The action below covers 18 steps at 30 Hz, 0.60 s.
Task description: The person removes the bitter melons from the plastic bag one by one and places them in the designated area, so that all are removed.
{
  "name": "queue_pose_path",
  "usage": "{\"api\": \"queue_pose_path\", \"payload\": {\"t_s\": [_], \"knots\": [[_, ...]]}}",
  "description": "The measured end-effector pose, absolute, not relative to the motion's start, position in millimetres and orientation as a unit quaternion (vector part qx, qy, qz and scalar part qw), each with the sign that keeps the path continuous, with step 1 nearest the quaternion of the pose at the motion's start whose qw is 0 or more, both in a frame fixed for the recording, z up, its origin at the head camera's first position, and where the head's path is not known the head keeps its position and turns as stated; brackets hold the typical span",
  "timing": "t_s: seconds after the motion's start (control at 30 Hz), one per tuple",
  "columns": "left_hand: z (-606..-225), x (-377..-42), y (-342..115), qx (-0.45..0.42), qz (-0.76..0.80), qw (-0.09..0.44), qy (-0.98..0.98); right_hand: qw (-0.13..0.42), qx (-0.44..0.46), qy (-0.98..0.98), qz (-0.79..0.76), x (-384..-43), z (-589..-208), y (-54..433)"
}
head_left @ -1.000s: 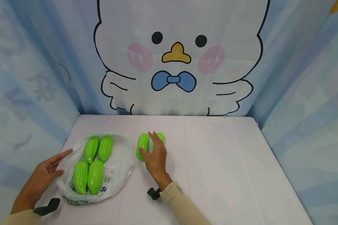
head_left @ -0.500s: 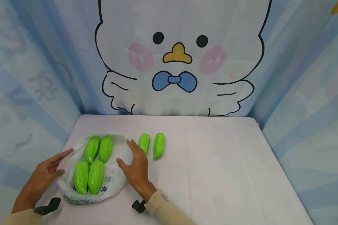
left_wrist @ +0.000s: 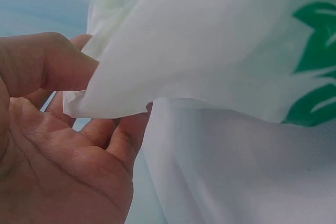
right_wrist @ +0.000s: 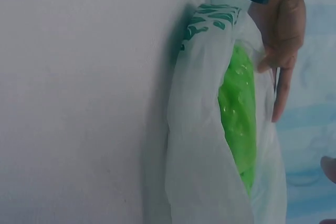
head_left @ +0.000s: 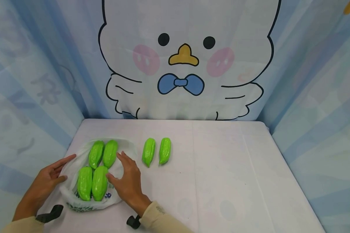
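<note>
A white plastic bag point(head_left: 125, 145) lies spread on the table at the left with its mouth open. Several shiny green bitter melons point(head_left: 99, 183) sit in it, in two rows. At its left rim, my left hand point(head_left: 45, 181) pinches the plastic between thumb and fingers; the left wrist view shows the bag's edge point(left_wrist: 121, 93) caught there. Over the bag's right side, my right hand point(head_left: 128, 181) is held with thumb and fingers spread apart and nothing between them. Its fingertips are right beside the melons. In the right wrist view one melon point(right_wrist: 239, 114) shows through the bag's mouth.
Two more green bitter melons, a left one point(head_left: 148, 152) and a right one point(head_left: 165, 150), lie on the white-covered table point(head_left: 221, 168) to the right of the bag. A printed curtain point(head_left: 180, 106) stands behind the table and along both sides.
My right hand has moved left from the two melons on the table to over the bag. Those melons now show fully. The left hand has stayed at the bag's rim.
</note>
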<state>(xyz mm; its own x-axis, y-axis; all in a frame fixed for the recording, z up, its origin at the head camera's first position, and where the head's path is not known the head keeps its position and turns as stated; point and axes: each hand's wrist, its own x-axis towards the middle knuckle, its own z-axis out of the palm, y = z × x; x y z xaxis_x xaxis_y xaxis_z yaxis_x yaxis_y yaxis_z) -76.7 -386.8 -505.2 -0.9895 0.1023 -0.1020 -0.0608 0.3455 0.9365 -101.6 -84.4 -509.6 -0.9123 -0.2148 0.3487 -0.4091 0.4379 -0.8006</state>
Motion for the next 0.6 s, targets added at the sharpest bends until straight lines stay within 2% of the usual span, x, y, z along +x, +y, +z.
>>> {"api": "queue_pose_path", "payload": {"t_s": [0.6], "knots": [[-504.7, -78.2, -387.2, 0.019, 0.575, 0.062, 0.816, 0.029, 0.281, -0.861, 0.423, -78.3, -519.4, -112.8]]}}
